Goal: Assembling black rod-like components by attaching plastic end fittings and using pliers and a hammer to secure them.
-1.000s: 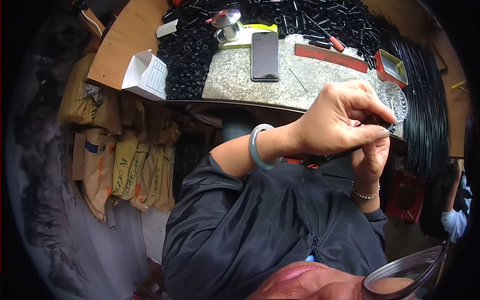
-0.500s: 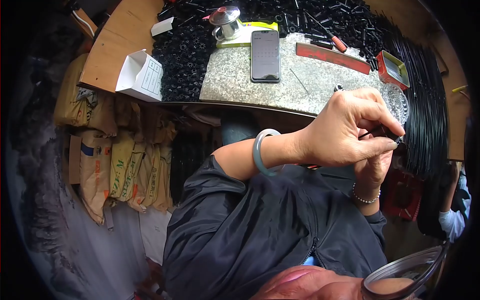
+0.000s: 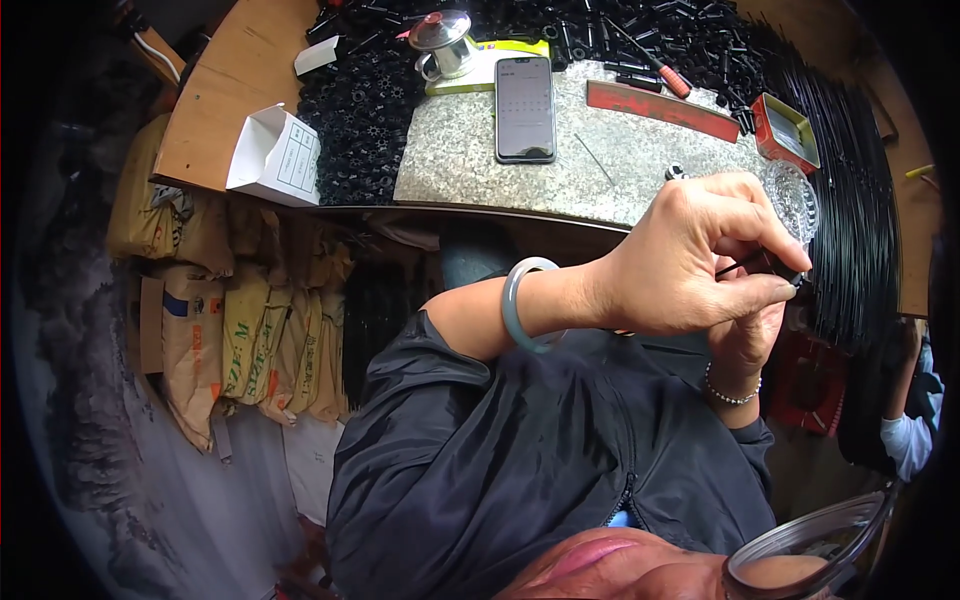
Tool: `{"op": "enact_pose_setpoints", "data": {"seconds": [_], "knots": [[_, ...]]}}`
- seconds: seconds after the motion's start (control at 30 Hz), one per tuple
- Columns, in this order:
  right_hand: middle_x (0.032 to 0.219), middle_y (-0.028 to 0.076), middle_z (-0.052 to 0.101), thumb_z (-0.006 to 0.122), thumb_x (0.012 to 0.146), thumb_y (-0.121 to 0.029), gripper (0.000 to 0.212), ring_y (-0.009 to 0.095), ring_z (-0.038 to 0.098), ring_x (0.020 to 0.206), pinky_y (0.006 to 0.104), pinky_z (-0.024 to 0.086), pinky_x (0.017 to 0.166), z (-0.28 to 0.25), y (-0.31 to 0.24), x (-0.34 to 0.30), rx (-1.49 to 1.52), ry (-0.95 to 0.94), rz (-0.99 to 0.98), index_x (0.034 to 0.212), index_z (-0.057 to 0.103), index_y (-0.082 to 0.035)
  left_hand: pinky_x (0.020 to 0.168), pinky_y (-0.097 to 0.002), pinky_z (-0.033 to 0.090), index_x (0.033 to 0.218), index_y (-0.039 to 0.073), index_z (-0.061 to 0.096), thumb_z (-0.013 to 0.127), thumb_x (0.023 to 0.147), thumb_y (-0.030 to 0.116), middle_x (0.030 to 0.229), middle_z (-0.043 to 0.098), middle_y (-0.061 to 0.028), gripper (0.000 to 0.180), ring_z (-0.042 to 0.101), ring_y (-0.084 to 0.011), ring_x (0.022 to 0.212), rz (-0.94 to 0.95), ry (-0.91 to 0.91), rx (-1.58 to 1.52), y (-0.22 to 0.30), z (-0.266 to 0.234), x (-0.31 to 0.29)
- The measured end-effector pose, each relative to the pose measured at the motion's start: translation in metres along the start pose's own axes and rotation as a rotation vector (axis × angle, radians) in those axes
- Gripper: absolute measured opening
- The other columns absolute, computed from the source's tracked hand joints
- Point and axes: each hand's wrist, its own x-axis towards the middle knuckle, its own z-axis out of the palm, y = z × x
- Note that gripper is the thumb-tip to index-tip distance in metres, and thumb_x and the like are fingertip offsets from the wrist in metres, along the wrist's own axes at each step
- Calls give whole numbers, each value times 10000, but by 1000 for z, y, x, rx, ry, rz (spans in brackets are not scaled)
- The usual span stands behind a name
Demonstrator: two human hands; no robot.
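Note:
My left hand [image 3: 685,260], with a pale green bangle on its wrist, reaches across in front of my chest. Its thumb and forefinger are pinched on a small black part [image 3: 785,270], and a thin dark piece shows between the fingers. My right hand [image 3: 752,335], a beaded bracelet at its wrist, is closed on the same part from below. Most of its fingers are hidden behind the left hand. Both hands are off the table, just past its near edge. Nearest to them on the table is a clear ribbed glass dish [image 3: 790,195].
A speckled board [image 3: 450,160] carries a phone [image 3: 525,110], a red bar [image 3: 662,112] and a thin pin. Around it lie heaps of black parts [image 3: 360,130], a metal cup [image 3: 442,45], boxes and long black rods [image 3: 850,220]. Sacks [image 3: 190,330] stand left; another person's sleeve [image 3: 908,440] shows right.
My hands keep almost the same pose on the small black part. The table's things appear shifted slightly left, as the view has turned a little.

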Motion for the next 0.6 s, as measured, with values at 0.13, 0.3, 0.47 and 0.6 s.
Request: {"op": "enact_pose_setpoints", "data": {"seconds": [0.13,0.3,0.47,0.6], "knots": [[923,107,580,708,791,-226,354,228,565,865,379,474,793,1,-2,1,-19,18,-8,988,573,35,688,-236,456,897,45,692,727,682,9,823,644,-48,221,583,-126,776,-3,-8,-9,0,0,2],[932,99,580,710,789,-218,353,218,568,861,363,477,791,2,1,1,-1,9,-15,991,574,37,688,-236,455,895,46,694,728,679,10,815,643,-49,222,580,-126,773,4,-2,1,-1,-1,0],[946,90,581,727,772,-204,372,209,575,867,349,479,792,3,0,0,0,44,-19,1004,566,38,688,-238,455,893,47,695,730,677,13,812,643,-49,222,581,-128,775,8,-3,3,-1,-1,1],[941,88,581,732,767,-208,366,209,574,870,349,479,793,3,1,0,14,49,-22,988,576,38,686,-239,455,895,46,695,729,677,14,811,642,-50,223,580,-129,776,-14,-6,-10,0,-1,1]]}}
